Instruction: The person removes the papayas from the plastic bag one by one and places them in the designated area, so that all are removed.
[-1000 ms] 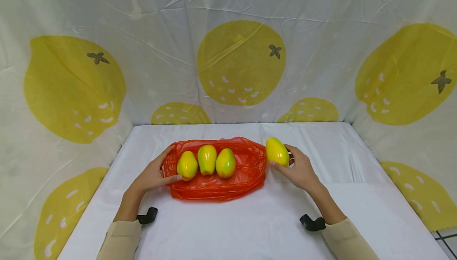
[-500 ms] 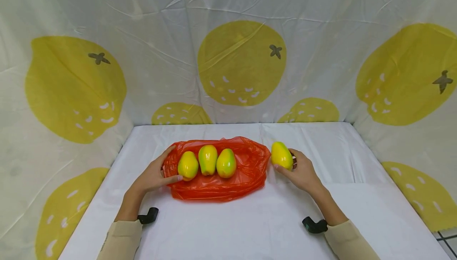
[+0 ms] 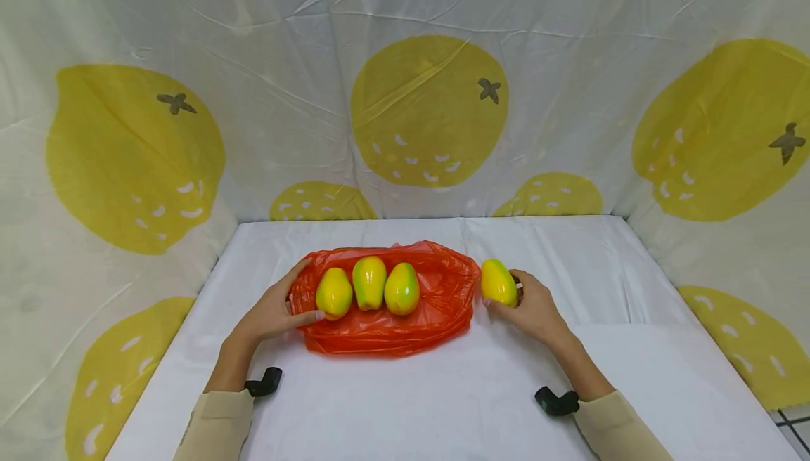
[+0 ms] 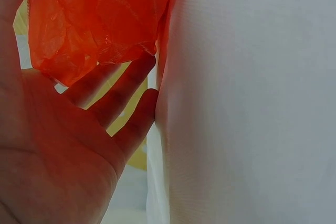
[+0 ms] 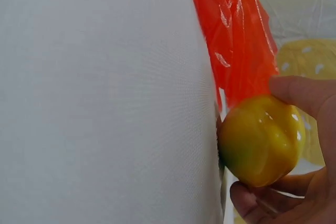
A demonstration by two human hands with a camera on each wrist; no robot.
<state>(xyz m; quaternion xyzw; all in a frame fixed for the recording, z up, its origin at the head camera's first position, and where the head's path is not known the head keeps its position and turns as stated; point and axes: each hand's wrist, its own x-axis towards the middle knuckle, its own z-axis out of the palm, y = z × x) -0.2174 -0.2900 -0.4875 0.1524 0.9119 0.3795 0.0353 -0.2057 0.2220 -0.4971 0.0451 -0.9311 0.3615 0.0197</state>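
Note:
A crumpled red plastic bag [image 3: 443,299] lies on the white-covered table, with three glossy yellow-green papayas [image 3: 370,283] side by side on it. My left hand [image 3: 271,310] holds the bag's left end, thumb in front beside the leftmost papaya. In the left wrist view, the fingers [image 4: 126,93] reach under the red plastic, and part of them is hidden by it. At the bag's right end, my right hand [image 3: 534,306] grips another papaya [image 3: 498,282] between thumb and fingers. The right wrist view shows this papaya [image 5: 262,142] low against the white cloth, overlapping the red plastic.
White cloth [image 3: 405,412] covers the table in front of the bag. Behind and at both sides hangs a pale curtain [image 3: 569,117] printed with big yellow fruit. Dark wrist cameras [image 3: 557,402] sit at both wrists, just above beige sleeves.
The papaya in my right hand has moved slightly right and toward me, down by the bag's right end. My left hand and the three papayas on the bag stay put.

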